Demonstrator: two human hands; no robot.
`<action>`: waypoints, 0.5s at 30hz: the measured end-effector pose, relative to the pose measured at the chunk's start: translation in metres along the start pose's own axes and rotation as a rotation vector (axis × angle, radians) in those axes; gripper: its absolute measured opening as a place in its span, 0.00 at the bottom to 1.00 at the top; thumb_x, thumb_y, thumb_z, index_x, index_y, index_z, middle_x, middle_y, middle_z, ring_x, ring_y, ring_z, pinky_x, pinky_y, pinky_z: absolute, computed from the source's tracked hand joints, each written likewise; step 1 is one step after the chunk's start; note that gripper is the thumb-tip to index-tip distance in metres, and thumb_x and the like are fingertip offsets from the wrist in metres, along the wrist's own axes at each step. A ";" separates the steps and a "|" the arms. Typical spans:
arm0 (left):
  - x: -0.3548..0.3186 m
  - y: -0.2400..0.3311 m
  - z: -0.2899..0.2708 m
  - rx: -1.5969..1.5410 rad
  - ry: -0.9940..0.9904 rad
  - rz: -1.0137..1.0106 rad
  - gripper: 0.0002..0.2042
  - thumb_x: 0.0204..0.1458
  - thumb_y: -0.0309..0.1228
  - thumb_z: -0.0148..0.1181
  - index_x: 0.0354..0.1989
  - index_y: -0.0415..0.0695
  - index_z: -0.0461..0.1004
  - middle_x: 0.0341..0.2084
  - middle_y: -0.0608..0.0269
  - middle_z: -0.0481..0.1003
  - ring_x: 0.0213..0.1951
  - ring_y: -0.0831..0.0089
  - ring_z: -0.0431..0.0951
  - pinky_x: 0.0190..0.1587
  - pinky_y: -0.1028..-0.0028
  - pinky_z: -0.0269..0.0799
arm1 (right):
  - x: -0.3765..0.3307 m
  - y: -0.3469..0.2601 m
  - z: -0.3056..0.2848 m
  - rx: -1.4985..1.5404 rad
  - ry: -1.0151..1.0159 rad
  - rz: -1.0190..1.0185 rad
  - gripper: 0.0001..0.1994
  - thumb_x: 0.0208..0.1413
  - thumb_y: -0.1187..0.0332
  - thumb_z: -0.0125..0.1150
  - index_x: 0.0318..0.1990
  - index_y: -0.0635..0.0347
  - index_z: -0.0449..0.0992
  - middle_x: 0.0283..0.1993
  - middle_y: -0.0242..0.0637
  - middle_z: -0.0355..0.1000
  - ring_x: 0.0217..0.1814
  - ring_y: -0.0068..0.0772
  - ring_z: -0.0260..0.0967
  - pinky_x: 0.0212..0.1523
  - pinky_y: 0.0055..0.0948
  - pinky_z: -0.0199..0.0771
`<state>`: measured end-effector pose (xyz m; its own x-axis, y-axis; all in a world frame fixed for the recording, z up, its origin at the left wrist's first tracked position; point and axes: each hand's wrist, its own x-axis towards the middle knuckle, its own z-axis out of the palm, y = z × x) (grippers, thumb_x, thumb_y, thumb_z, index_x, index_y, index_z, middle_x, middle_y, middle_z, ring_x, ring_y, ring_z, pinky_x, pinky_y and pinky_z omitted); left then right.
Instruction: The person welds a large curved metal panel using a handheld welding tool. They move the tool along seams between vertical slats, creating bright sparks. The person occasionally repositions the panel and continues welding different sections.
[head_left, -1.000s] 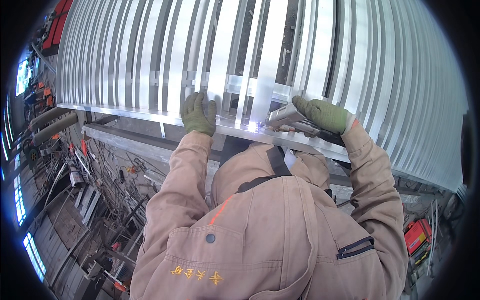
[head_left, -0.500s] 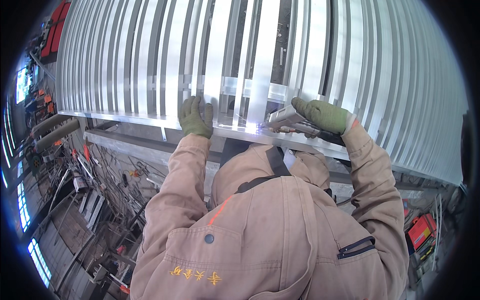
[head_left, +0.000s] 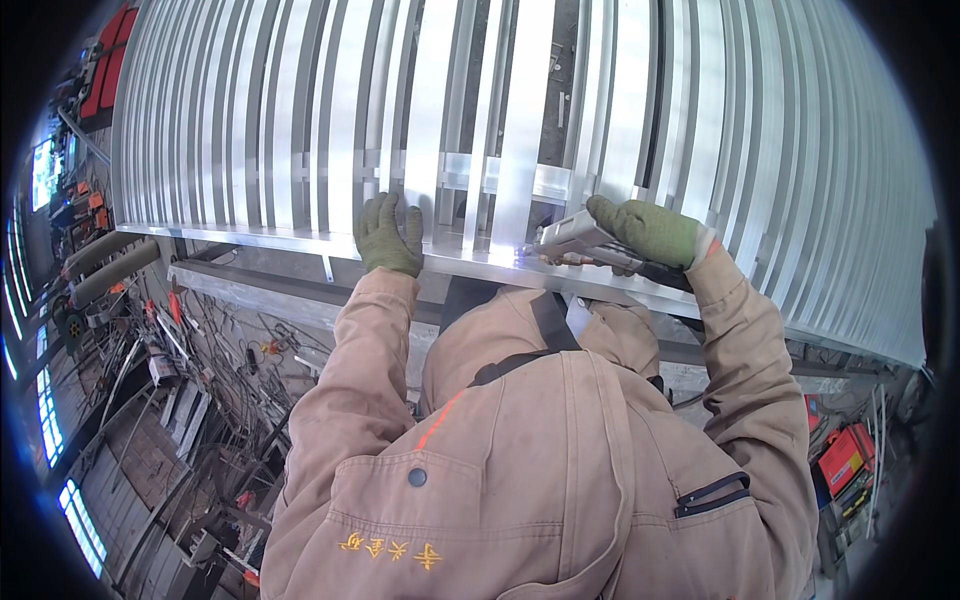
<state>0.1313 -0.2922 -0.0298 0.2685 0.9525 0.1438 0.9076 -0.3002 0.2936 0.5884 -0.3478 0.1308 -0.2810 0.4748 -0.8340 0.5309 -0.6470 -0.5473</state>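
My right hand (head_left: 650, 230) wears a green work glove and is closed around a grey handheld welding gun (head_left: 573, 236). The gun's tip points left at a small bright weld spot (head_left: 516, 255), where a wide silvery slat (head_left: 513, 190) meets the near edge rail (head_left: 465, 264) of a large slatted metal panel. Also in a green glove, my left hand (head_left: 389, 238) lies on the slats at the rail, left of the weld spot. Its fingers are stretched out and the thumb stands apart, with nothing held.
Beneath the near rail runs a long metal beam (head_left: 255, 296). Cables and metal scraps (head_left: 215, 370) clutter the floor at left. A red box (head_left: 845, 460) stands at lower right, and round tubes (head_left: 110, 268) jut out at the far left.
The thin spark streaks left of the weld spot are gone and the glow is smaller. The gun tip has shifted very slightly right; my left hand stays nearly in place.
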 end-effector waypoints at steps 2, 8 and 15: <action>0.000 -0.001 -0.001 0.015 0.004 0.010 0.24 0.68 0.45 0.69 0.65 0.43 0.83 0.64 0.48 0.82 0.70 0.43 0.76 0.78 0.43 0.64 | 0.000 0.002 0.000 -0.009 0.017 -0.014 0.54 0.73 0.16 0.37 0.57 0.65 0.89 0.41 0.48 0.84 0.40 0.39 0.82 0.46 0.40 0.85; 0.000 0.001 -0.001 0.023 0.003 0.010 0.24 0.67 0.45 0.69 0.66 0.43 0.83 0.64 0.48 0.82 0.70 0.43 0.76 0.78 0.43 0.64 | 0.002 0.012 -0.003 -0.023 0.002 -0.012 0.54 0.72 0.16 0.37 0.57 0.63 0.90 0.44 0.49 0.84 0.42 0.39 0.82 0.46 0.39 0.84; 0.000 0.001 -0.003 0.010 0.004 0.022 0.24 0.68 0.45 0.68 0.65 0.43 0.82 0.64 0.46 0.82 0.70 0.42 0.76 0.77 0.43 0.65 | -0.004 0.013 -0.001 0.022 0.012 -0.004 0.53 0.73 0.17 0.38 0.59 0.64 0.89 0.48 0.52 0.86 0.49 0.44 0.82 0.55 0.41 0.83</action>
<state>0.1315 -0.2924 -0.0270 0.2873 0.9454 0.1536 0.9046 -0.3206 0.2810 0.5976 -0.3577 0.1270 -0.2735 0.4849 -0.8307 0.5116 -0.6580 -0.5525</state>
